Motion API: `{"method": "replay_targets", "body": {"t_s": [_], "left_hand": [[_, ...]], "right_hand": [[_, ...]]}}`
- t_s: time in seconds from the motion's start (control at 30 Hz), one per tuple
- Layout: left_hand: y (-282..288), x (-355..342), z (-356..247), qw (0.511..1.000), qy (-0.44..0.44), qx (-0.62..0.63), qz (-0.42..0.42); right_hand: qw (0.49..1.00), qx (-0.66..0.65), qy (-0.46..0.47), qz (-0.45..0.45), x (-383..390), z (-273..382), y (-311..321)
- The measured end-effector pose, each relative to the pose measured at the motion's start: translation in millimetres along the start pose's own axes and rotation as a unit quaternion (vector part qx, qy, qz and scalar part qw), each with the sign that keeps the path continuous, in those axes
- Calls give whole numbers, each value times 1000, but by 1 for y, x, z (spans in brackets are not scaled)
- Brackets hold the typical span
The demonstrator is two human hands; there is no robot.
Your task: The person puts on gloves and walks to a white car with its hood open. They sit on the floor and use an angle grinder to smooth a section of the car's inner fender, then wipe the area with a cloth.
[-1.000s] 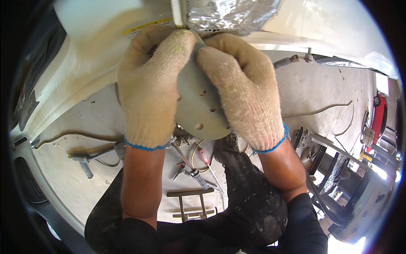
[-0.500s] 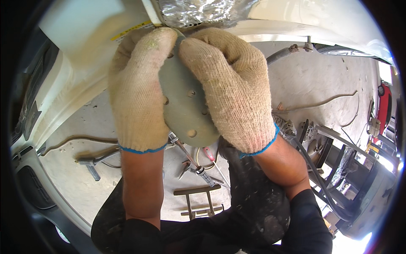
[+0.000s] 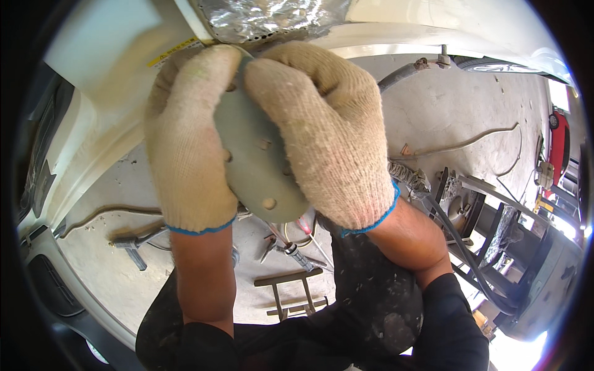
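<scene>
Between my two gloved hands is a grey-green sanding disc (image 3: pixel 252 154) with several round holes. My left hand (image 3: pixel 193 136) grips its left edge, thumb on the near face and fingers hidden behind. On the other side my right hand (image 3: pixel 328 133) is closed on the right edge, thumb near the top. Both wear beige knitted gloves with blue cuffs. The disc's upper end lies close to the white car body panel (image 3: pixel 117 68), just under a silvery, shiny patch (image 3: pixel 272 17); whether it touches there I cannot tell.
On the concrete floor lie a grey air tool (image 3: pixel 131 244), a hose (image 3: pixel 105 213), a red-handled screwdriver (image 3: pixel 304 225) and a small metal stand (image 3: pixel 291 287). A metal frame (image 3: pixel 476 204) with parts stands at right. A red car (image 3: pixel 559 145) is farther off.
Both hands and the disc have shifted slightly left in view, along with the car panel behind them. The hold on the disc looks the same.
</scene>
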State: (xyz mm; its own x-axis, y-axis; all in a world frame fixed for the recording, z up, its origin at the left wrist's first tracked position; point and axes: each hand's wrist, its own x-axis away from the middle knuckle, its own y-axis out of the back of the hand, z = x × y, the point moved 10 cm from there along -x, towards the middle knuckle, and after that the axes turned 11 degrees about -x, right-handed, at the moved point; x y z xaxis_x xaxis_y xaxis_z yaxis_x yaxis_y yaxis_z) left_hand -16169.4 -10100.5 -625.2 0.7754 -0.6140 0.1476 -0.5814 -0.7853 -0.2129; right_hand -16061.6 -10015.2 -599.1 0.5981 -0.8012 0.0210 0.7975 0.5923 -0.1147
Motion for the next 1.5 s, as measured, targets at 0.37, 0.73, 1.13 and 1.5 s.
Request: {"method": "replay_targets", "body": {"t_s": [0.37, 0.73, 1.13, 1.5], "left_hand": [[4, -4, -1, 1000, 0, -4, 9], [2, 1, 5, 1000, 15, 12, -22], [-17, 21, 31, 996, 42, -38, 64], [-41, 52, 6, 929, -286, -194, -135]], "right_hand": [[1000, 8, 9, -4, -2, 4, -6], [1000, -21, 2, -18, 2, -3, -2], [984, -8, -139, -108, 19, -37, 63], [980, 157, -124, -10, 17, -79, 56]]}}
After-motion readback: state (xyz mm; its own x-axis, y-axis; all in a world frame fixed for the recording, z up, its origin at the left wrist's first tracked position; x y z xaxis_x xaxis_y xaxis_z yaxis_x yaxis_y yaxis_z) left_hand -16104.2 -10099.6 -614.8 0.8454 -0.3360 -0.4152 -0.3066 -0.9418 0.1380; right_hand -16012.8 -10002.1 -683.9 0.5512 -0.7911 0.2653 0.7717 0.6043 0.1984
